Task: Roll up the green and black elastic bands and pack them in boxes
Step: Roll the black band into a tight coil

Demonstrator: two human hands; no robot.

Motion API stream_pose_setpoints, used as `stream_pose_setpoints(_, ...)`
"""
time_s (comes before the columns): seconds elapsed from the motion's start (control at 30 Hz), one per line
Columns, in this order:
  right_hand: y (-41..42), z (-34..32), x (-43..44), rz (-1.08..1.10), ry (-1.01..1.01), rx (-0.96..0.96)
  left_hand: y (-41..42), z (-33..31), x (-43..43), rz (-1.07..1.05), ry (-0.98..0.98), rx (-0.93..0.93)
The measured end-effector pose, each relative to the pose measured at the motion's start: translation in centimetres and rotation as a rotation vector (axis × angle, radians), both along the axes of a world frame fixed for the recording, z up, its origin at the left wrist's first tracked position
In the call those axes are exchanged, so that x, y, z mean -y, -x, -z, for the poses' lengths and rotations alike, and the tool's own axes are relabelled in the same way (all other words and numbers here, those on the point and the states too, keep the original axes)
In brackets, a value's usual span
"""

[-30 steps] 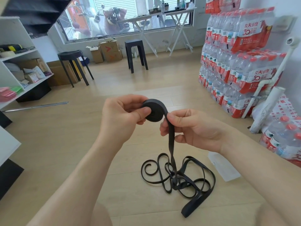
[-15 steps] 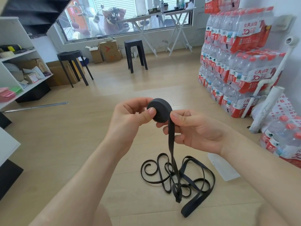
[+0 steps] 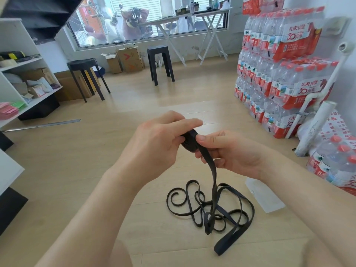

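Observation:
A black elastic band is partly wound into a tight roll (image 3: 189, 140) held in mid-air. My left hand (image 3: 156, 143) grips the roll, fingers curled over its top and hiding most of it. My right hand (image 3: 229, 151) pinches the band where it leaves the roll, thumb pressed on the roll's edge. From there the loose band (image 3: 212, 176) hangs down to a tangled heap of loops (image 3: 212, 211) on the wooden floor. A clear plastic box (image 3: 264, 195) lies flat on the floor just right of the heap. No green band shows.
Shrink-wrapped packs of water bottles (image 3: 279, 64) are stacked along the right wall, with white pipes (image 3: 316, 128) leaning there. Two black stools (image 3: 86, 78) and cardboard boxes (image 3: 129, 58) stand further back. White shelves (image 3: 23, 89) fill the left side, and a metal ruler (image 3: 42, 125) lies on the floor.
My left hand has turned over the roll, so its fingers now cover the face that showed before. Another stretch of band has wound on and the hanging part has risen slightly.

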State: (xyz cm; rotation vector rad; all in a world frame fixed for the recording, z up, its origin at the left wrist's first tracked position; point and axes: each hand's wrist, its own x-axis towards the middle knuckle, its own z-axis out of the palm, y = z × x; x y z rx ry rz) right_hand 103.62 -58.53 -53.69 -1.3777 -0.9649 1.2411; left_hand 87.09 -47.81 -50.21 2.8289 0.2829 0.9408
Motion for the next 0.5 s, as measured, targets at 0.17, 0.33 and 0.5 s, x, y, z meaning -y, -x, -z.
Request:
stream_pose_setpoints(0.17, -0.04, 0.17, 0.01, -0.008, 0.044, 0.047, 0.12, -0.08, 0.12, 0.03, 0.026, -0.105)
stream_pose_setpoints(0.33, 0.2, 0.01, 0.22, -0.042, 0.017, 0.036, -0.09, -0.11, -0.37, 0.04, 0.071, -0.044)
stream_pose_setpoints(0.5, 0.24, -0.26, 0.45, -0.051, -0.014, 0.054, 0.03, 0.03, -0.58, -0.031, 0.347, 0.083)
